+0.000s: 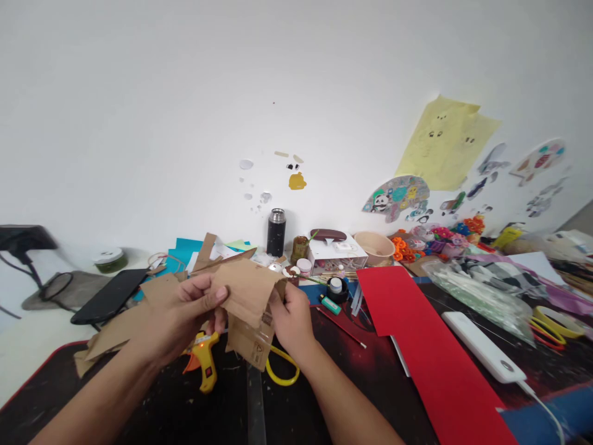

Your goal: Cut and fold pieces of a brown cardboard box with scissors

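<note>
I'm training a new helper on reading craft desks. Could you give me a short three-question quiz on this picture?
1. True or false: both hands hold the cardboard.
2. What lies right below the cardboard? A) glue gun B) flask C) bowl
3. What colour is the big sheet right of the hands?

Key: 1 true; 2 A; 3 red.
</note>
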Tool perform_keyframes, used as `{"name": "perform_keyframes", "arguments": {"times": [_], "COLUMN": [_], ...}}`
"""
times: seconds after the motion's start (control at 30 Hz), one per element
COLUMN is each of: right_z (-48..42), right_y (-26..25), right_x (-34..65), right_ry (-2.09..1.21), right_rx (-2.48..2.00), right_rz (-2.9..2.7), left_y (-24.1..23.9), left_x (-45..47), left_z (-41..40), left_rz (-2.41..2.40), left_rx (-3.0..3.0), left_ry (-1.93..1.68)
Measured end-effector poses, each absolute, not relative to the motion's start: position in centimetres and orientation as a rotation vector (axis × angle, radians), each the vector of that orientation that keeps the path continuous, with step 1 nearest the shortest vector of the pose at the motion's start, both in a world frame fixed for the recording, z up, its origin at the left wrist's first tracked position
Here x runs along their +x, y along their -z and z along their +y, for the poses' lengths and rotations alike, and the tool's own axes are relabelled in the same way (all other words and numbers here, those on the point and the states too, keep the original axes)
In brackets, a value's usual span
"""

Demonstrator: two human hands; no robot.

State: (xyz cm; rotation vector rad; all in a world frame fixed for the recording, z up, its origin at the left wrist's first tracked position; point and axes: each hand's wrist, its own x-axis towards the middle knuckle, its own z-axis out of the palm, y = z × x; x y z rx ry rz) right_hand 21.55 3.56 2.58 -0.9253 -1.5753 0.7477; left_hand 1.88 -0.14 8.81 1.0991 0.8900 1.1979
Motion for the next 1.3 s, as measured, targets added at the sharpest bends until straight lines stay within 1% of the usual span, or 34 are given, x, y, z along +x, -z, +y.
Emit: {"name": "perform_keyframes", "arguments": {"times": [0.23,0.4,0.7,1.03,1.17,1.3], "right_z": [3.8,4.0,3.6,3.0,3.2,3.5], "right_y": [-2.3,-2.1,-2.7,-2.8,-2.6,-2.7], "right_x": [21.5,21.7,21.9,21.1,21.2,21.4], "right_ry": [-0.890,-0.805,-0.715,-0.831,-0.834,-0.904], "right_rx": [-0.918,-0.967,-0.975,-0.867,-0.857,-0.840], "right_rz": [-1.490,-1.512,-1.634,-1.631,-1.615,-1.549], "left_y": [-7.5,-6.9,-7.8,-8.4,-8.9,-8.5], "left_x": [1.8,2.0,2.5,2.4,2.5,2.0], "left_z": [0.4,0.7,0.2,0.7,0.4,0.3], "left_rz": [0.897,0.901,0.803,0.765,0.789,0.878], "left_rx": [1.165,1.137,0.952,0.778,0.840,1.079], "left_ry": [-1.201,-1.201,-1.300,-1.414,-1.407,-1.365]}}
